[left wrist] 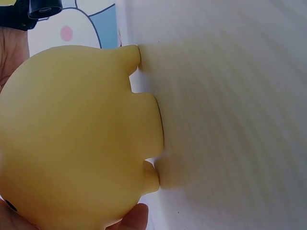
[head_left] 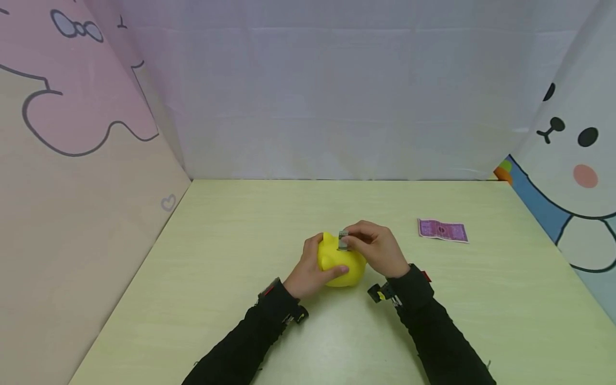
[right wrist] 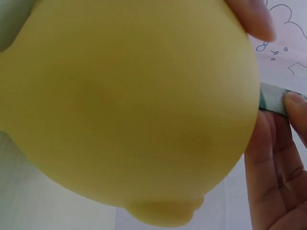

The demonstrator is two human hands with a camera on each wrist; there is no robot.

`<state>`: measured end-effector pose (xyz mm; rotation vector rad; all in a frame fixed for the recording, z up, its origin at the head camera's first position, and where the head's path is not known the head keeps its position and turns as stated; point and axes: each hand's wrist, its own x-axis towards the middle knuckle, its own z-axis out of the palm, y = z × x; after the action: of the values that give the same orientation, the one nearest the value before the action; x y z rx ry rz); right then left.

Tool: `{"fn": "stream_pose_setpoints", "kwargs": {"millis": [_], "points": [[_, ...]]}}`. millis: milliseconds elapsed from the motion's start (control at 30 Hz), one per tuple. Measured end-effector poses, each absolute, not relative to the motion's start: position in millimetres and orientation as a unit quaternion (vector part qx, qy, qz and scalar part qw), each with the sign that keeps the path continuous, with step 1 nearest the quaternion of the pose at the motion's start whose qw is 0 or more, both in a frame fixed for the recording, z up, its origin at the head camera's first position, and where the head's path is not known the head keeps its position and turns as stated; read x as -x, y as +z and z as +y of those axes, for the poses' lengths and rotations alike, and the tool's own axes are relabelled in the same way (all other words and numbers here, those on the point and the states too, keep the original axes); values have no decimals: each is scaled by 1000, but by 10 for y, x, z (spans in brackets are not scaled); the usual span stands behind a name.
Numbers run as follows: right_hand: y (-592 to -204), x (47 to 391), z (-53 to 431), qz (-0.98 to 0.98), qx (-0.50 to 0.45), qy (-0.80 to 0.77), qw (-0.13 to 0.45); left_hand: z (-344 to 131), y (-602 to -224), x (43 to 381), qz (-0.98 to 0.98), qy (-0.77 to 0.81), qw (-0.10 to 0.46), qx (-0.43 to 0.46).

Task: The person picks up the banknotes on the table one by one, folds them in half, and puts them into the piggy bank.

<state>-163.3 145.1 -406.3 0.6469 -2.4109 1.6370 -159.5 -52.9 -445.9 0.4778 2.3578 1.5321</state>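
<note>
A yellow piggy bank (head_left: 355, 267) stands on the table, with an ear showing in the head view and stubby feet on the tabletop in the left wrist view. My left hand (head_left: 308, 274) grips its left side, the thumb lying across the near face. Above the bank, my right hand (head_left: 379, 249) pinches a narrow folded green-grey banknote (head_left: 343, 244) between thumb and fingers. The lower end of that note (right wrist: 272, 98) meets the top of the bank. Whether it sits inside a slot cannot be seen clearly.
A purple banknote (head_left: 443, 230) with a crease lies flat on the pale wooden table (head_left: 240, 224), to the right of the right hand. A white curtain (head_left: 308, 96) hangs behind the table. Panels with cartoon drawings flank both sides.
</note>
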Motion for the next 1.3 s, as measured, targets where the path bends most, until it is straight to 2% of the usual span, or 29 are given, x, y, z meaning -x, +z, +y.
{"fn": "stream_pose_setpoints", "kwargs": {"millis": [900, 1300], "points": [[-4072, 1625, 1442, -850, -246, 457, 88, -534, -4463, 1595, 810, 542, 145, -172], [-4020, 1602, 1481, -834, -251, 480, 102, -532, -4465, 1610, 812, 537, 145, -174]]}}
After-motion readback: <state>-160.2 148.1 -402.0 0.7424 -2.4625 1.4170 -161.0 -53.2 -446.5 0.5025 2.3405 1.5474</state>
